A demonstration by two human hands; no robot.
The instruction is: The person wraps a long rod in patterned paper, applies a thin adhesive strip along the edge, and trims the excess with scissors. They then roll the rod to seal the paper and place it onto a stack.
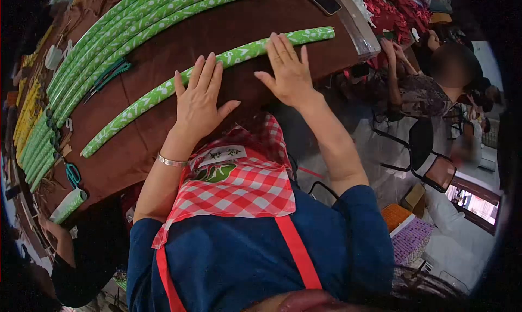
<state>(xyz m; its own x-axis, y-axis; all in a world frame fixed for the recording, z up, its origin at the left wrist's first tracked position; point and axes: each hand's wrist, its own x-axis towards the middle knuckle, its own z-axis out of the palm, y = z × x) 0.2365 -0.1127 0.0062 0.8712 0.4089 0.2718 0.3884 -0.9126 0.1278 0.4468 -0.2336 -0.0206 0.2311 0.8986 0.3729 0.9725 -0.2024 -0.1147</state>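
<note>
Both hands lie flat on one long green tube (163,91) that runs slantwise across the brown table (179,45). The left hand (198,102) has its fingers (209,72) straight and slightly spread, their tips resting on the tube. The right hand (288,75) has its fingers pressed close together over the tube, with the thumb held out to the side. Neither hand grips or pinches anything. The step looks like rolling or pressing the tube smooth under the palms. The next move seems to call for even pressure from both hands, so the tube stays straight.

One tube lies under the fingers. Beyond the left fingertips lies a pile of like tubes (136,18), about six, though their edges merge. Between that pile and the fingertips sits one teal-handled tool (109,75). Far out past the left little finger lie a bundle of shorter green tubes (38,149), too crowded to count, and one pair of scissors (73,175). One bracelet (171,161) circles the left wrist.
</note>
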